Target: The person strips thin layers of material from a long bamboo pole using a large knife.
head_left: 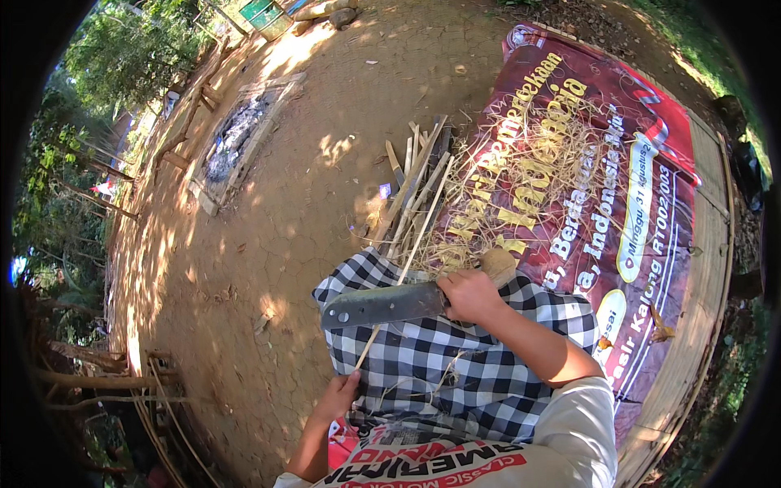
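My right hand [472,296] is closed round the handle of a broad, dark-bladed cleaver [386,304]. The blade points left and lies across a thin pale bamboo strip [423,233], hiding a short part of it. My left hand [336,397] pinches the near end of that strip, which slants up and to the right, away from me. A black-and-white checked cloth [423,358] covers my lap under both hands. A round tan wooden piece [498,263] shows just beyond my right hand.
Split bamboo pieces [404,213] lie in a pile ahead. Shavings [537,175] are strewn over a dark red printed banner [651,268] on a bamboo platform [683,382] to the right. A framed ash pit [237,140] lies far left on the bare ground [244,260].
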Demonstrator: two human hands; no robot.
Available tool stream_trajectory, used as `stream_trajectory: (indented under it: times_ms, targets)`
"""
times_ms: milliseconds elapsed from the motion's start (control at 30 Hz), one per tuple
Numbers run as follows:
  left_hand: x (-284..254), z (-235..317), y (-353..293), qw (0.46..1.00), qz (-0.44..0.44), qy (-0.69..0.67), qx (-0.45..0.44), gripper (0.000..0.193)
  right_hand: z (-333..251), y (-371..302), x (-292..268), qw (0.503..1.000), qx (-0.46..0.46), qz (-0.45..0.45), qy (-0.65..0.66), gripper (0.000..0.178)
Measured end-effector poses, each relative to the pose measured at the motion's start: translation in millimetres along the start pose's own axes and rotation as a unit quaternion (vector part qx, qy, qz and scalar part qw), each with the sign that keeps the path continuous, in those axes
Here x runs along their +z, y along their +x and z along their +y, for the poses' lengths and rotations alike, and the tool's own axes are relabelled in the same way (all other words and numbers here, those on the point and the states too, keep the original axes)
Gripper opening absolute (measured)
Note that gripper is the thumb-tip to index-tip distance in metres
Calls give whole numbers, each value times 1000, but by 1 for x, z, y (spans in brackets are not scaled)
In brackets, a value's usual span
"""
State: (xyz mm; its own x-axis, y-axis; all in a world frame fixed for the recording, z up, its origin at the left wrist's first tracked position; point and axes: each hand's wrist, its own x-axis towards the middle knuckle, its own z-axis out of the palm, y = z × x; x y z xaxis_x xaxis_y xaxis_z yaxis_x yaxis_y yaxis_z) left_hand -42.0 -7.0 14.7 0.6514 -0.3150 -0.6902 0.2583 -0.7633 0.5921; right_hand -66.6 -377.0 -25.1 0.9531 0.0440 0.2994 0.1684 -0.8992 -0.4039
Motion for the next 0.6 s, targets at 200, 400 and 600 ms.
stream_trajectory:
  times_ms: [200,400,600]
  targets:
    - [-12,-5,20,993,-85,-68,-38,56,-4,2,7,999,40,3,-5,23]
    - [-14,-1,23,996,-74,10,-42,61,13,11,22,990,136,-15,-34,29]
    - [-14,-6,27,997,-76,8,-33,62,52,17,21,969,244,-10,-37,25]
